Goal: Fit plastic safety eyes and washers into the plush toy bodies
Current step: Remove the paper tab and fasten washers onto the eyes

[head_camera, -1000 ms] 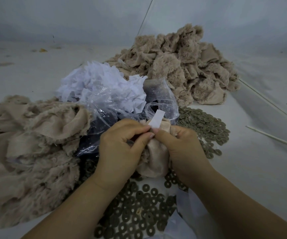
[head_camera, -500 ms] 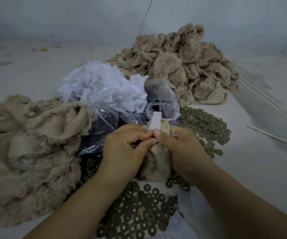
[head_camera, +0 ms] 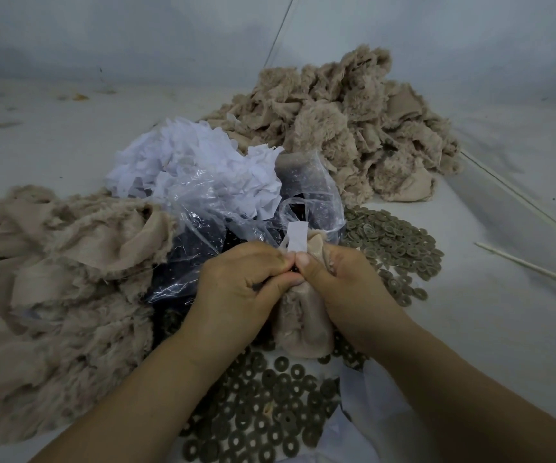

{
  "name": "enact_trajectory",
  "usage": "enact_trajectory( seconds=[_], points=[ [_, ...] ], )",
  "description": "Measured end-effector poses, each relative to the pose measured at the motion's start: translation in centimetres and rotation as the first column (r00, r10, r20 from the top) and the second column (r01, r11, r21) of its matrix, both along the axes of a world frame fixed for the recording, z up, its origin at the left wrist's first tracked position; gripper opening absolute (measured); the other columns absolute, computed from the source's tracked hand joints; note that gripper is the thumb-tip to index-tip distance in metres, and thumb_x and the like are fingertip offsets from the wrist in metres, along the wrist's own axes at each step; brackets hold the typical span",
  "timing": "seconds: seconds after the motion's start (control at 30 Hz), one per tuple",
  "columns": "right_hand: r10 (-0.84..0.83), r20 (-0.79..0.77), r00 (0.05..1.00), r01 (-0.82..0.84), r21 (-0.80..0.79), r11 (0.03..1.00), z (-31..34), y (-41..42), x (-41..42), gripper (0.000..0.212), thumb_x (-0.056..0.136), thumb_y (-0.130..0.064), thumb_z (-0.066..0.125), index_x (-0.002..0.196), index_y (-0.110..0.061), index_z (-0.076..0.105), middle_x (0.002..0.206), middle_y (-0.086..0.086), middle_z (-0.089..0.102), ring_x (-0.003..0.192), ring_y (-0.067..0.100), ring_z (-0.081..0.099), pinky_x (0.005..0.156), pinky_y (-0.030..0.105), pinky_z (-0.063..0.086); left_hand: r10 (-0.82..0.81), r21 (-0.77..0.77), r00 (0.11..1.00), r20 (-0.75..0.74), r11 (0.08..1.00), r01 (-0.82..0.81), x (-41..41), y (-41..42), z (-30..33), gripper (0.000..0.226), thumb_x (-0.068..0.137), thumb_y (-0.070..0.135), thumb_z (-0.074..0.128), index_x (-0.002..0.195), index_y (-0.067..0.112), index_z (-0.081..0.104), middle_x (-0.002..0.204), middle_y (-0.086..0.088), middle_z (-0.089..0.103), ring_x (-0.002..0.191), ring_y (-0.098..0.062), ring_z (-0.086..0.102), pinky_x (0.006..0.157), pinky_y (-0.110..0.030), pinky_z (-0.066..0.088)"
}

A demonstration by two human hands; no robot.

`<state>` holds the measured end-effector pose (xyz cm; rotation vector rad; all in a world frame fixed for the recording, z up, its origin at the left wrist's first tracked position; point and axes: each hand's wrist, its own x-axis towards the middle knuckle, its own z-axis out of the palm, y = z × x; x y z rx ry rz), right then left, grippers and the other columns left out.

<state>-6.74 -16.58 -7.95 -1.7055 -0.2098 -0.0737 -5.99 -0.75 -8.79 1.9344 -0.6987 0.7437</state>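
A small beige plush body (head_camera: 303,325) is held between both hands at the centre. My left hand (head_camera: 236,292) and my right hand (head_camera: 347,289) grip its top, thumbs pressed together over a small dark part that is mostly hidden. A white fabric tag (head_camera: 297,238) sticks up from the plush just above the thumbs. Several dark ring washers (head_camera: 270,416) lie spread below the hands, and more washers (head_camera: 393,242) lie to the right. A clear plastic bag (head_camera: 203,235) with dark pieces inside sits behind the left hand.
One pile of beige plush bodies (head_camera: 353,128) is heaped at the back right, another plush pile (head_camera: 52,279) on the left. White paper scraps (head_camera: 189,165) lie behind the bag. Thin white sticks (head_camera: 534,269) lie on the white table at the right.
The hands have closed in tighter on the plush top, thumbs now pressed together. The tag stands more upright.
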Motion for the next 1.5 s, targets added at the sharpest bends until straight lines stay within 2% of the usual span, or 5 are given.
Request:
enact_trajectory(
  seconds=[0.3, 0.73, 1.1, 1.27, 1.5],
  points=[
    [0.080, -0.090, 0.993, -0.036, 0.411, 0.911, -0.3, 0.2, 0.5, 0.020, 0.092, -0.022, 0.062, 0.103, -0.009, 0.073, 0.108, 0.019, 0.073, 0.103, 0.033, 0.070, 0.091, 0.043, 0.058, 0.026, -0.218, 0.957, -0.288, 0.972, -0.092, -0.9, -0.3, 1.2, 0.035, 0.082, 0.035, 0.076, 0.115, 0.024, 0.069, 0.093, 0.015, 0.071, 0.090, 0.000, 0.067, 0.078, -0.012, 0.052],
    [0.142, -0.308, 0.941, 0.104, 0.660, 0.744, 0.0, -1.1, 1.6, 0.036, 0.094, -0.025, 0.058, 0.109, 0.006, 0.069, 0.109, 0.027, 0.071, 0.097, 0.034, 0.072, 0.082, 0.040, 0.061, -0.057, -0.306, 0.918, -0.393, 0.949, -0.072, -1.3, -0.5, 1.7, 0.031, 0.084, -0.003, 0.072, 0.083, 0.028, 0.073, 0.084, 0.016, 0.072, 0.076, 0.002, 0.066, 0.069, -0.014, 0.051],
    [-0.065, 0.053, 0.996, 0.057, 0.151, 0.987, 0.0, -0.8, 0.8, 0.024, 0.091, -0.010, 0.070, 0.110, -0.024, 0.072, 0.108, 0.000, 0.074, 0.100, 0.019, 0.072, 0.082, 0.037, 0.061, -0.117, -0.130, 0.901, -0.417, 0.989, 0.069, -1.3, -0.6, 2.5, 0.053, 0.082, 0.007, 0.073, 0.121, 0.038, 0.055, 0.128, 0.002, 0.058, 0.114, -0.010, 0.060, 0.092, -0.025, 0.049],
    [-0.111, 0.169, 0.979, 0.093, 0.111, 0.989, 0.2, -0.4, 0.4, 0.030, 0.087, 0.004, 0.070, 0.105, -0.020, 0.071, 0.098, -0.005, 0.076, 0.092, 0.011, 0.072, 0.080, 0.025, 0.058, 0.147, 0.276, 0.984, -0.104, 0.955, -0.113, -1.1, 0.2, 4.1, 0.048, 0.076, -0.016, 0.060, 0.115, 0.010, 0.070, 0.109, -0.002, 0.067, 0.099, -0.001, 0.053, 0.091, 0.000, 0.034],
    [-0.176, 0.118, 0.977, 0.160, 0.135, 0.978, -0.1, -0.3, 0.7, 0.023, 0.094, 0.004, 0.061, 0.105, -0.015, 0.069, 0.093, 0.001, 0.077, 0.090, 0.016, 0.074, 0.083, 0.028, 0.059, 0.457, 0.388, 0.804, 0.380, 0.710, -0.587, 0.3, 4.8, 8.0, 0.026, 0.091, 0.005, 0.050, 0.103, -0.011, 0.066, 0.108, -0.029, 0.063, 0.100, -0.043, 0.054, 0.086, -0.054, 0.049]
  ],
)
